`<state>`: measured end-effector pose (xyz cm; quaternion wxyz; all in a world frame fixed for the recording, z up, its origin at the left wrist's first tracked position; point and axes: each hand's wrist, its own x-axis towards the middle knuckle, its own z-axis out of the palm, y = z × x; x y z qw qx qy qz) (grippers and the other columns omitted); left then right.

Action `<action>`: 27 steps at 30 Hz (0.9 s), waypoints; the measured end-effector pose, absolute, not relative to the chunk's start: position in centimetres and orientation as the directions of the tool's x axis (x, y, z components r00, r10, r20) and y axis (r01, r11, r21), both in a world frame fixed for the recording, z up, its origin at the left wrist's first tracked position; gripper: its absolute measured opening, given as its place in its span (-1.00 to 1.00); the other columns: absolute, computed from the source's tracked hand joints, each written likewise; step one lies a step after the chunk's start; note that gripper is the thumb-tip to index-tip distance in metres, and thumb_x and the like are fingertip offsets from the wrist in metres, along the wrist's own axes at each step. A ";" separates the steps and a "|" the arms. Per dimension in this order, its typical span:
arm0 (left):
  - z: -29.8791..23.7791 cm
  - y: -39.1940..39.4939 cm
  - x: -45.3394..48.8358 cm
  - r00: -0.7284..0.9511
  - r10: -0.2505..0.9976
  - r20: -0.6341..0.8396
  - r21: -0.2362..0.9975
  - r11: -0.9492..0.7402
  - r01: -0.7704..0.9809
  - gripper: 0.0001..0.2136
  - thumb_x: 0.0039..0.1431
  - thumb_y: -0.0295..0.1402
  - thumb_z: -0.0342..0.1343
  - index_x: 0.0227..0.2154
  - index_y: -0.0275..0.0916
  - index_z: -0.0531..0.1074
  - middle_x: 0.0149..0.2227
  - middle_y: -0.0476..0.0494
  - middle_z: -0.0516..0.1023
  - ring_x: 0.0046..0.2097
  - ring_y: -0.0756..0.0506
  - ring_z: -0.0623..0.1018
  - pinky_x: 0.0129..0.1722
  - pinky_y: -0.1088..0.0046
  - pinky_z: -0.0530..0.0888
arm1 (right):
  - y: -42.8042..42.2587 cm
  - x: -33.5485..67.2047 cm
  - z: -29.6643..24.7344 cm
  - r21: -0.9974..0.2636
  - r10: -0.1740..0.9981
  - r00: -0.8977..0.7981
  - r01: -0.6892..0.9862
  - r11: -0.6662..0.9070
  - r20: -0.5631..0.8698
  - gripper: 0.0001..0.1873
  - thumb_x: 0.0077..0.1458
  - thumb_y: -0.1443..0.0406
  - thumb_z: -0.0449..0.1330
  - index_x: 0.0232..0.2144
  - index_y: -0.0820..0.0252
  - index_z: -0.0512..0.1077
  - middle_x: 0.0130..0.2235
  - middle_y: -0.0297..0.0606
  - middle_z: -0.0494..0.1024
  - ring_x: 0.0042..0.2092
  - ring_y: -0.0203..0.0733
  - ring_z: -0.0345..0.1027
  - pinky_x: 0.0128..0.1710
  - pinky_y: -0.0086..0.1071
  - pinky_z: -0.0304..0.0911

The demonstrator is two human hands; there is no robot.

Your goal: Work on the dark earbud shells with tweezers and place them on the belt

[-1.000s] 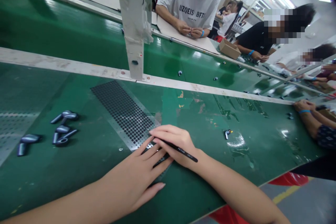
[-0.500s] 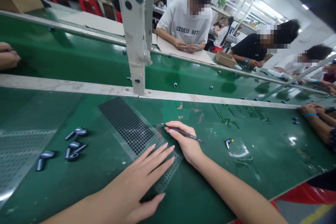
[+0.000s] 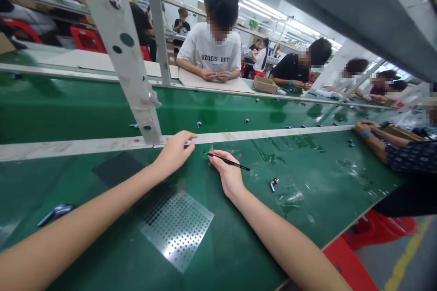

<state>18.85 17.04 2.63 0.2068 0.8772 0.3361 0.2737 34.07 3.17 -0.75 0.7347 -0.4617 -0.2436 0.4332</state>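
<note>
My left hand [image 3: 175, 151] reaches forward to the white rail at the belt's near side. Its fingers stretch to the right with the thumb apart, and nothing shows in it. My right hand [image 3: 229, 177] holds slim black tweezers [image 3: 235, 163], their tips pointing left towards my left hand. Beneath my left forearm lies a clear sheet with rows of black dots [image 3: 184, 223]; the forearm hides its middle. A blue-grey earbud [image 3: 273, 184] with a yellow spot rests right of my right hand. More earbuds [image 3: 56, 213] lie at the left, partly behind my left arm.
Beyond the white rail [image 3: 235, 136], a green belt [image 3: 177, 113] carries scattered earbuds. A metal post [image 3: 128, 59] rises from the rail at left. Across the belt sits a person in a white shirt [image 3: 213, 47], beside a cardboard box [image 3: 265, 84]. Another person's hands [image 3: 367, 128] rest at right.
My left hand has lifted off the dotted sheet and moved forward to the rail. My right hand keeps the tweezers. The view has shifted to the right.
</note>
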 end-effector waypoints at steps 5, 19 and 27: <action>2.9 24.4 26.4 0.521 0.817 0.247 0.503 -0.568 0.652 -0.62 0.44 -0.18 0.30 0.20 -0.21 0.51 0.23 -0.28 0.57 0.16 -0.30 0.62 0.15 -0.06 0.63 | 3.8 35.5 -0.7 -0.853 0.828 0.560 -0.443 0.275 -0.024 -0.66 -0.23 0.18 0.64 -0.37 0.15 0.70 -0.25 -0.19 0.80 -0.13 -0.03 0.72 0.14 -0.07 0.61; 3.4 26.0 26.4 0.487 0.867 0.103 0.582 -0.450 0.678 -0.62 0.43 -0.18 0.31 0.18 -0.22 0.51 0.20 -0.28 0.58 0.12 -0.28 0.64 0.10 0.00 0.66 | 4.9 36.3 -1.5 -0.778 0.895 0.445 -0.570 0.264 -0.023 -0.71 -0.01 0.25 0.61 -0.34 0.21 0.59 -0.22 -0.23 0.78 -0.14 -0.12 0.72 0.13 -0.05 0.64; 3.6 17.6 17.4 0.497 0.868 -0.020 0.886 -0.215 0.411 -0.73 0.44 -0.18 0.30 0.01 -0.27 0.56 -0.02 -0.18 0.67 -0.07 -0.18 0.69 -0.04 0.13 0.70 | 3.3 35.1 -0.3 -0.786 0.962 0.273 -0.599 0.149 -0.026 -0.58 -0.21 0.13 0.70 -0.36 0.17 0.67 -0.20 -0.21 0.79 -0.14 -0.10 0.71 0.19 -0.13 0.60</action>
